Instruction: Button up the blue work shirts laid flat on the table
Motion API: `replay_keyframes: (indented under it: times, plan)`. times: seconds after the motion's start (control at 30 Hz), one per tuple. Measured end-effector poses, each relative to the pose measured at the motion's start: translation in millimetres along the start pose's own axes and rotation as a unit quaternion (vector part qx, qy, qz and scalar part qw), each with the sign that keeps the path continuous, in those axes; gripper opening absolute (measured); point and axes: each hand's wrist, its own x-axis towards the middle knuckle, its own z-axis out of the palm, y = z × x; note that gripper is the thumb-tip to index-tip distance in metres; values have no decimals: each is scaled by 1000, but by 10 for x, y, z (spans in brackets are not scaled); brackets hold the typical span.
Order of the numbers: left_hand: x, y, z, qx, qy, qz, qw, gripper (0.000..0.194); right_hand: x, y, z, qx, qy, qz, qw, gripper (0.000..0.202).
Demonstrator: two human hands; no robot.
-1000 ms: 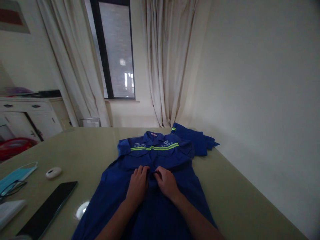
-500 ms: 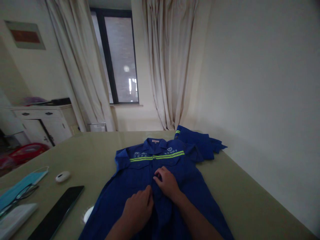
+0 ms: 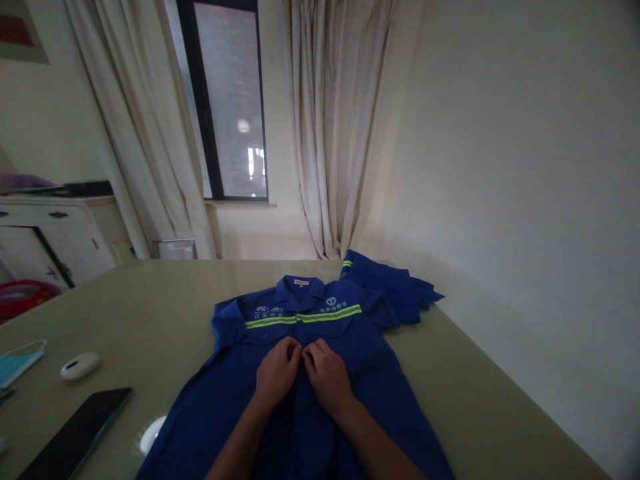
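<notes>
A blue short-sleeved work shirt (image 3: pixel 365 360) with a yellow-green reflective stripe lies front side up, its collar toward the window. My left hand (image 3: pixel 278 368) and my right hand (image 3: pixel 326 373) meet over the front opening, just below the stripe. Both have curled fingers, pinching the edges of the shirt front with fingertips almost touching. The small bit of cloth or fastening between them is hidden by the fingers.
A folded blue garment (image 3: pixel 385 283) lies beyond the shirt's right shoulder on the green table (image 3: pixel 165 300). To the left are a black phone (image 3: pixel 80 430), a white oval case (image 3: pixel 80 366), a round white object (image 3: pixel 151 435) and a blue face mask (image 3: pixel 19 367). A wall (image 3: pixel 525 200) borders the right side.
My left hand has moved up the shirt front to meet my right hand, which has shifted slightly. The view has turned a little to the right.
</notes>
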Motion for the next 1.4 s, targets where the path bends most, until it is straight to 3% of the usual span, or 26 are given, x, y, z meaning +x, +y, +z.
replay_keyframes:
  times: [0.13,0.4,0.53,0.73,0.87,1.03,1.13,1.23,1.33,1.4]
  plan:
    - [-62,-74,25,-75,32,9,997,23,10,-18,10,-23,-10,-34,999,20]
    - [-80,-31,44,-91,39,-12,995,22,21,-17,-43,-44,-39,-106,993,24]
    - [-71,-63,31,-97,23,-7,995,22,49,22,-41,4,-38,-84,996,23]
    - [1,-124,54,-169,8,44,985,24,71,60,-37,109,27,-11,994,17]
    - [33,-145,26,-244,-31,113,963,31,82,80,-50,161,67,10,985,1]
    - [29,-227,-80,-301,-95,152,937,28,84,101,-99,234,47,22,971,31]
    - [21,-237,-95,-319,-134,179,921,29,75,97,-110,219,27,-24,975,23]
    - [23,-218,-84,-257,-94,159,949,25,94,106,-104,201,44,-5,979,16]
    - [18,-210,-73,-101,-20,121,987,14,133,126,-97,190,75,23,979,22]
    - [-6,-203,-55,10,10,143,990,20,139,127,-83,176,62,17,982,29]
